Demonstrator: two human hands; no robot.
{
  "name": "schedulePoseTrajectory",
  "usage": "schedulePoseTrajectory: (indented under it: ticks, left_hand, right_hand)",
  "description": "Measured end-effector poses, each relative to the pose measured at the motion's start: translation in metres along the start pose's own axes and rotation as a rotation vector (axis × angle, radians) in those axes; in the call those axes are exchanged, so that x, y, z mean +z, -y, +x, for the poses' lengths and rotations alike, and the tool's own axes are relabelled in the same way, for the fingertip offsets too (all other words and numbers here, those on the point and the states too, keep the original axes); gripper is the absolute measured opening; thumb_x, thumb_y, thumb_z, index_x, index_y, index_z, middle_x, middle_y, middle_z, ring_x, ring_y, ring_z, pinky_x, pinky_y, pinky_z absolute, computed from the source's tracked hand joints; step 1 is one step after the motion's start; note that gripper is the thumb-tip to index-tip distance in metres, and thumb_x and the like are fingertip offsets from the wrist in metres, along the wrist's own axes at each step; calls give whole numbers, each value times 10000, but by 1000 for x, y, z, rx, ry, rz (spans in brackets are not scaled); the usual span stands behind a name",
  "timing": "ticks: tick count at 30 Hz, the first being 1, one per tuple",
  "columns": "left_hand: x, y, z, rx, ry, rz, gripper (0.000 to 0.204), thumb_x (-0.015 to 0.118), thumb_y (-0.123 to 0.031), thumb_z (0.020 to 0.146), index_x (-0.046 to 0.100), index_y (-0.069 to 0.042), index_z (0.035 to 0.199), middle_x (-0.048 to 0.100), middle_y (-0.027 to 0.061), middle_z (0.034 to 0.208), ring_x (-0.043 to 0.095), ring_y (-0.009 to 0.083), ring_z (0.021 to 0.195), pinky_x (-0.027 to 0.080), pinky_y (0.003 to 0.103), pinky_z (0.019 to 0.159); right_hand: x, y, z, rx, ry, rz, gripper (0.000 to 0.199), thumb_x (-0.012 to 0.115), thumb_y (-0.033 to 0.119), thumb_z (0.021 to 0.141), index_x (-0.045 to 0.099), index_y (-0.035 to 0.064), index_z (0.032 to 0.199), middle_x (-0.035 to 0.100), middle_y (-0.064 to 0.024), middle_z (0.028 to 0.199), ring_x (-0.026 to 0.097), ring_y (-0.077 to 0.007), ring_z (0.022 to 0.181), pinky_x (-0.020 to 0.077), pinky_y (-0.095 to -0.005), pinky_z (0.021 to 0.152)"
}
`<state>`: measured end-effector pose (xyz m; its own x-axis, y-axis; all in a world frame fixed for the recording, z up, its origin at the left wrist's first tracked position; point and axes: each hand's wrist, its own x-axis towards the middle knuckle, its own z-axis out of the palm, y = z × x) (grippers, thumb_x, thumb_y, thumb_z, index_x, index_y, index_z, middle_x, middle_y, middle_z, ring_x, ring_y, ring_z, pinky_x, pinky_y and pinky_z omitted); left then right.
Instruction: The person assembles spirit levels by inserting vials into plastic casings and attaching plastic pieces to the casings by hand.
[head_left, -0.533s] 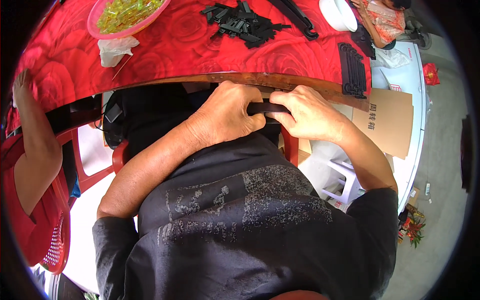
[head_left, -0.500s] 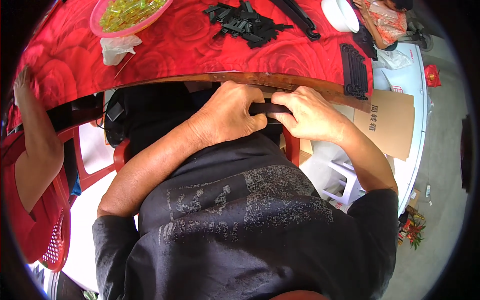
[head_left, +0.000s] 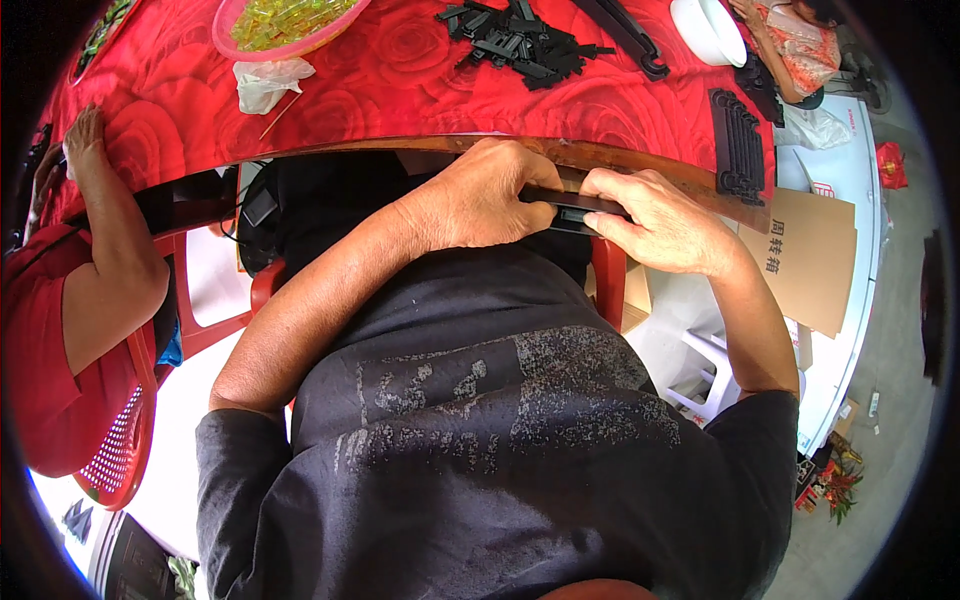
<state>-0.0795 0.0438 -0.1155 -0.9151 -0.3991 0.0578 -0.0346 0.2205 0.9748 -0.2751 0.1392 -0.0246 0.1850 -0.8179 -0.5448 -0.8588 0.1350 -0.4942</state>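
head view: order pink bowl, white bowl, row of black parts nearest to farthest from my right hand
1. Row of black parts, at the table's right edge
2. White bowl, farther back on the right
3. Pink bowl, back left

Table under red rose-patterned cloth (head_left: 400, 105), brown wooden edge (head_left: 610, 157) showing along near side. Left: red plastic chair with perforated back (head_left: 118, 450). More red chair plastic (head_left: 608, 280) below table edge, right of middle. White plastic stool (head_left: 714, 372) farther right, beside flat tan cardboard (head_left: 820, 262). Pale white panel with curved-looking bluish edge (head_left: 862, 235) beyond. Smooth grey floor (head_left: 890, 330) at far right; red-and-green leafy decoration (head_left: 840, 490) lower down. Bright light, lower-left floor area washed white.
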Motion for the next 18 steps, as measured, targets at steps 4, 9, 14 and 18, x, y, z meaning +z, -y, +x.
schedulePoseTrajectory:
  ticks: [4,9,14,18]
  left_hand:
    - [1,1,2,40,22,29,250,665,-59,735,691,53,957,685,228,878,678,362,867,530,418,788]
    - [2,-1,0,53,23,47,228,667,-67,757,690,48,952,682,225,872,673,368,891,526,424,815]
    - [4,-2,-3,68,34,136,232,687,-62,805,671,43,1011,700,210,952,690,319,940,522,396,853]
    - [7,1,-4,32,37,145,233,678,-74,805,669,38,1009,696,216,964,682,347,948,521,411,853]
  right_hand:
    - [-3,7,-1,58,17,-35,264,601,242,951,597,-19,992,654,-225,835,645,-414,846,481,-478,785]
    - [4,4,0,40,9,-50,273,614,256,946,621,-14,986,661,-229,861,641,-419,871,479,-485,799]
    - [14,2,0,-18,-138,-139,274,656,255,917,643,1,1018,667,-230,869,627,-435,897,480,-497,841]
    - [19,1,4,-36,-153,-115,253,659,228,907,642,-4,1007,668,-238,874,625,-442,894,483,-504,831]
